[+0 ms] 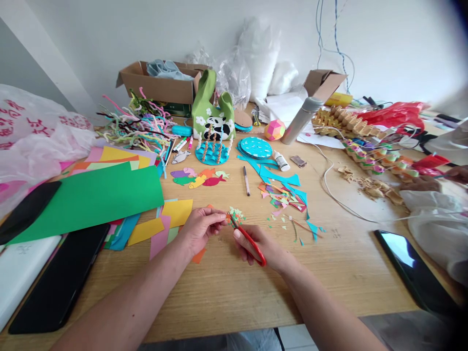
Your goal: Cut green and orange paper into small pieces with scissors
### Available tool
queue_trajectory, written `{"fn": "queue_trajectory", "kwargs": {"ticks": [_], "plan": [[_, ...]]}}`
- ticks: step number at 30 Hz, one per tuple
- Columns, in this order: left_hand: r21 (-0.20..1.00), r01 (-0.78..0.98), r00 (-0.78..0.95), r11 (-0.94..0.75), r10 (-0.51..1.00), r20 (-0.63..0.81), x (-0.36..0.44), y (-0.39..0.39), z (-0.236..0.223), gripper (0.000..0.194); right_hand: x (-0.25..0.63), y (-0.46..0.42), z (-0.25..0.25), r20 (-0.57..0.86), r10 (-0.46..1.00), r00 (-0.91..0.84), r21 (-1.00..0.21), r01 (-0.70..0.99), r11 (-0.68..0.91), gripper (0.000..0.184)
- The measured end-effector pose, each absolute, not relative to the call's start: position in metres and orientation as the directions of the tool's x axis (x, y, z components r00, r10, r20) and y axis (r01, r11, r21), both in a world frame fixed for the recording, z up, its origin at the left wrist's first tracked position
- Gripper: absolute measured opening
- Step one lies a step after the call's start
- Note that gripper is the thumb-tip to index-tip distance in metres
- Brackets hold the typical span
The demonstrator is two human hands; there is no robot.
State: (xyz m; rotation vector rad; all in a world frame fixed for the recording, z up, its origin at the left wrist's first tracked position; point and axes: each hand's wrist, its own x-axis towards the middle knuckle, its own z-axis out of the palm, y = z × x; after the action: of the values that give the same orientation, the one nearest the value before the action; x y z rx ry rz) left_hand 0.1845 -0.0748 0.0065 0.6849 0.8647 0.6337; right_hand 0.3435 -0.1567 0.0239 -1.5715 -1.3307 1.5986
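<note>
Red-handled scissors (253,242) are gripped in my right hand (266,246), their blades pointing up and left. My left hand (201,226) pinches a small orange paper piece at the blade tips; the fingers hide most of it. Just behind the blades lie tiny green and pale paper snippets (238,213). Orange paper (198,256) shows under my left wrist. Farther back rest several colourful paper fish (200,178), and a pen (246,181) lies to their right.
Coloured sheets (98,200) and a black phone-like slab (58,282) are at left. Blue offcuts (281,178), a white bottle (281,161), a tumbler (302,121) and a phone (409,268) are at right. Another person's hand (420,183) works at far right.
</note>
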Motion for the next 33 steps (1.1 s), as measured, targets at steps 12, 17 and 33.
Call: {"fn": "queue_trajectory", "kwargs": {"ticks": [12,17,33], "plan": [[0.767,-0.193,0.505,0.612,0.732,-0.457,0.1844,-0.0736,0.0086,0.016,0.346,-0.1572,0.0242,-0.427,0.882,-0.197,-0.886,0.287,-0.365,0.053],[0.768,-0.193,0.506,0.611,0.732,-0.456,0.1841,-0.0739,0.0084,0.014,0.3473,-0.1573,0.0227,-0.4,0.896,-0.191,-0.891,0.309,-0.332,0.05],[0.767,-0.187,0.499,0.614,0.732,-0.464,0.1845,-0.0741,0.0097,0.013,0.3473,-0.1571,0.0199,-0.382,0.913,-0.146,-0.864,0.406,-0.296,0.047]]}}
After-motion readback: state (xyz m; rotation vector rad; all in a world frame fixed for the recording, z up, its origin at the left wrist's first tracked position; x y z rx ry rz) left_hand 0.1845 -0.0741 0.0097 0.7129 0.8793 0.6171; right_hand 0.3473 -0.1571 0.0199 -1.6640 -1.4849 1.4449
